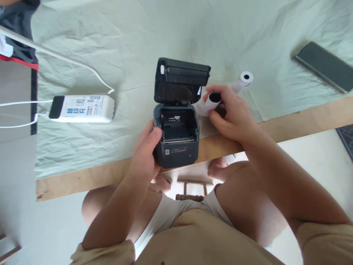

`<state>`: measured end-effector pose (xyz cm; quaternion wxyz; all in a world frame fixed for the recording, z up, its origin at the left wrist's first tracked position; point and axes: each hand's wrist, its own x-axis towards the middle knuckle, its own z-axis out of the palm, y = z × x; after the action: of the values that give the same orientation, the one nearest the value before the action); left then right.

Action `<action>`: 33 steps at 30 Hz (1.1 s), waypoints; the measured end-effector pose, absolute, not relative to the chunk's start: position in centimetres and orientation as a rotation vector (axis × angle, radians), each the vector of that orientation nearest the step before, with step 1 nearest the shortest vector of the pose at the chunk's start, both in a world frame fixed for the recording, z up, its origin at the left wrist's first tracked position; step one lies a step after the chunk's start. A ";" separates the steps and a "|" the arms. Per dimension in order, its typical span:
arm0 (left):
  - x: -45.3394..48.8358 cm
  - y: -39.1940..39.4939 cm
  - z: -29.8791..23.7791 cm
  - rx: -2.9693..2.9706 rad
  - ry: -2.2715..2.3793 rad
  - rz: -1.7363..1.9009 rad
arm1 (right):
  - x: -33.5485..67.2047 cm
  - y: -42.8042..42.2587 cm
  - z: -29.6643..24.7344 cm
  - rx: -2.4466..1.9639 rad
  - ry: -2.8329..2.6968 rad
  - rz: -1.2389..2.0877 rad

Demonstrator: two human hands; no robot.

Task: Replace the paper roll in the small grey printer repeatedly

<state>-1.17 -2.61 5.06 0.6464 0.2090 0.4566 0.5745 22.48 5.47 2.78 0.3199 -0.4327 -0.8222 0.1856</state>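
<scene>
A small dark grey printer (176,141) stands near the table's front edge with its lid (180,79) flipped up and its paper bay empty. My left hand (146,151) grips the printer's left side, thumb on its top edge. Just right of the printer, my right hand (230,114) holds a white paper roll (209,103), fingers wrapped round it. A second white paper roll (243,81) lies on the cloth just behind that hand.
A pale green cloth (132,44) covers the wooden table (303,119). A white power bank (82,109) with white cables lies at the left. A dark phone (324,66) lies at the far right. My knees sit below the table edge.
</scene>
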 end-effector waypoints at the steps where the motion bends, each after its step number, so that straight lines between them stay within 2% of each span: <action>1: -1.2 -2.6 5.1 0.471 1.038 1.305 | 22.5 5.5 2.8 -1.147 -2.163 0.452; 19: -1.2 -2.6 4.7 0.466 0.993 1.335 | 22.6 5.9 2.0 -1.107 -2.173 0.325; 28: -1.4 -2.6 4.4 0.608 1.109 1.308 | 20.3 2.5 10.3 -0.935 -1.998 0.494; 33: -1.4 -2.7 4.5 0.634 1.114 1.279 | 17.5 2.3 8.0 -0.923 -2.239 0.161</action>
<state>-1.36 -2.68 4.50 0.6175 0.2756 0.4839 0.5555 17.52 2.31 8.01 0.3495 -0.3562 -0.8643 0.0622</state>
